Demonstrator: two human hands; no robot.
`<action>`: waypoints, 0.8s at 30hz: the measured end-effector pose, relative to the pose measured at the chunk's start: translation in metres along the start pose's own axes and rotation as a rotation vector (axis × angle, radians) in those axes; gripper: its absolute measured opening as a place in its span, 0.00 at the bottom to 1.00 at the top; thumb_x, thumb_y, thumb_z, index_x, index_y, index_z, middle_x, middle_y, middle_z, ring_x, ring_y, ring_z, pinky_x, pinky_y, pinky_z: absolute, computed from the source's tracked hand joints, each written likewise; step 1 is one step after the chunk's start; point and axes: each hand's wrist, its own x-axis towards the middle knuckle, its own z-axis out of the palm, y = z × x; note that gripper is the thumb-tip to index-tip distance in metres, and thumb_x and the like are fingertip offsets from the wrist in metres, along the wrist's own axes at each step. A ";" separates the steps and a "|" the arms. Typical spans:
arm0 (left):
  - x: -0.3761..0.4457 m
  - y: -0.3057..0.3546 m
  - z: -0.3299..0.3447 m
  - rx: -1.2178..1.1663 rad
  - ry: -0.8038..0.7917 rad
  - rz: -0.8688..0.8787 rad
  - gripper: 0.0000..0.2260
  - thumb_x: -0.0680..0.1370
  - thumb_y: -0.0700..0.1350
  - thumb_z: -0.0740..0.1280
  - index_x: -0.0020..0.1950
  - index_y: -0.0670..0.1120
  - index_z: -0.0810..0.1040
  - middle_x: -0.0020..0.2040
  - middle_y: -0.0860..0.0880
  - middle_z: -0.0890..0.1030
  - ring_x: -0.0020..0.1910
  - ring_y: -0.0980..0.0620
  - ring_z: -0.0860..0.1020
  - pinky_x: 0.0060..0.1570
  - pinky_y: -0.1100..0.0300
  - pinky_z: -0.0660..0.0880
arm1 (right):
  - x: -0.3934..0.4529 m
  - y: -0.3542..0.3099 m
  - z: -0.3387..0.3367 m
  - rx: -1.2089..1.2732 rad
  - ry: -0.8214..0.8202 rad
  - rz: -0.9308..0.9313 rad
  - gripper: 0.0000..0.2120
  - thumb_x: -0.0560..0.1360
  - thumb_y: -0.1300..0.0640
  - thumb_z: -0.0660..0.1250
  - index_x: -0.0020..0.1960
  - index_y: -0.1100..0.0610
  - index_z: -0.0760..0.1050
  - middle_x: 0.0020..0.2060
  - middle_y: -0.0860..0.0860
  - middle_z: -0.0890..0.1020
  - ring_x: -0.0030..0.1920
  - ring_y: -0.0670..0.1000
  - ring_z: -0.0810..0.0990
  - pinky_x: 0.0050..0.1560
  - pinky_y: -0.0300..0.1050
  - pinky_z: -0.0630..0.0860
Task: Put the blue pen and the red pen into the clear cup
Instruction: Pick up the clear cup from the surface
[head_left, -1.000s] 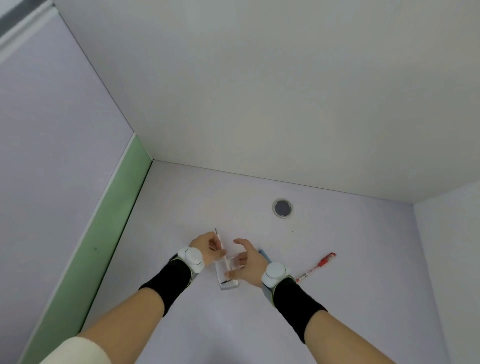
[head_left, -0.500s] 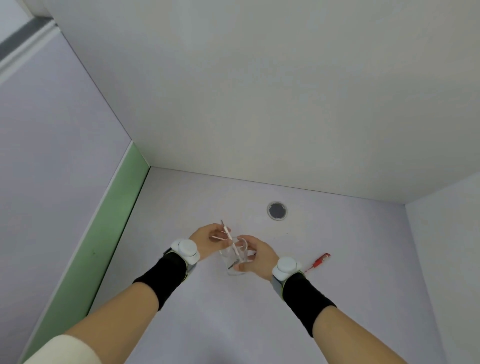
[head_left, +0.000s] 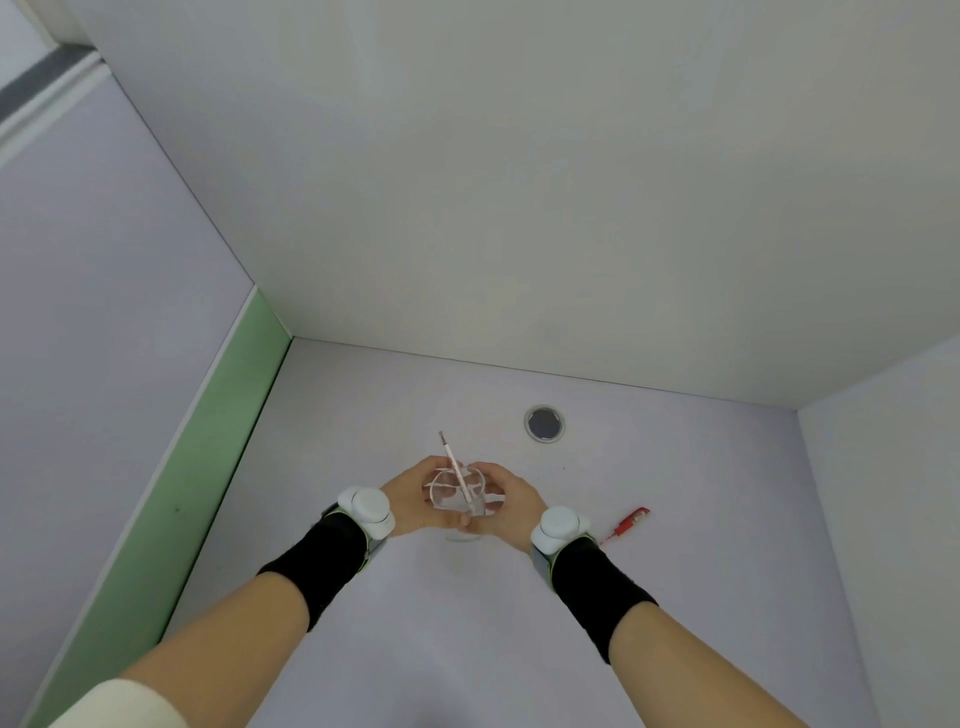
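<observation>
Both hands are wrapped round the clear cup (head_left: 457, 493), which sits upright on the desk (head_left: 675, 597), just this side of the round grey hole (head_left: 544, 423) in the desktop. Left hand (head_left: 410, 501) cups the cup's left wall, right hand (head_left: 506, 501) cups its right wall w/ fingers curled toward the base. Both are closed on the cup; can't tell how firm the grip is.

One thin pen (head_left: 457, 475) already stands in the cup, leaning w/ its top end sticking out past the rim toward the hole. Its barrel looks pale/pinkish, colour hard to call, so can't say for sure it's one of the task's two.

The red pen (head_left: 626, 524) lies flat on the desk, to the right of the cup, well apart from it, partly hidden behind the right wrist band (head_left: 561, 527). The blue pen isn't visible here; prob hidden by the right hand or wrist, can't tell.

Step in hand, as I read it: steadying/setting the cup upright before loading pens. Neither task pen is clearly in yet, so the job looks barely begun.

Next move prob needs: right hand lets go of the cup, reaches right for a pen, pinches it mid-barrel, tips it end-down and drops it thru the rim. Left hand should hold the cup, since it's light and the leaning pen could tip it.
</observation>
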 end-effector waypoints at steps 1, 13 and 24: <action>0.000 0.000 -0.001 0.007 0.006 0.003 0.33 0.64 0.48 0.81 0.66 0.53 0.71 0.61 0.55 0.79 0.61 0.58 0.77 0.55 0.65 0.74 | 0.000 0.000 -0.001 0.003 -0.018 0.000 0.34 0.64 0.60 0.80 0.66 0.49 0.72 0.56 0.45 0.80 0.57 0.46 0.79 0.53 0.37 0.78; -0.001 -0.010 -0.003 -0.075 0.043 -0.019 0.35 0.62 0.47 0.81 0.65 0.54 0.70 0.63 0.53 0.77 0.64 0.55 0.75 0.62 0.57 0.74 | -0.009 0.024 -0.026 -0.259 0.106 0.202 0.14 0.72 0.55 0.73 0.56 0.54 0.77 0.47 0.49 0.78 0.43 0.48 0.77 0.41 0.36 0.72; -0.002 -0.009 0.002 -0.035 0.056 -0.008 0.30 0.63 0.46 0.80 0.61 0.56 0.72 0.64 0.57 0.75 0.67 0.58 0.72 0.61 0.56 0.74 | -0.009 0.032 -0.017 -0.493 0.093 0.291 0.16 0.78 0.52 0.65 0.59 0.63 0.74 0.56 0.58 0.82 0.56 0.57 0.80 0.52 0.43 0.74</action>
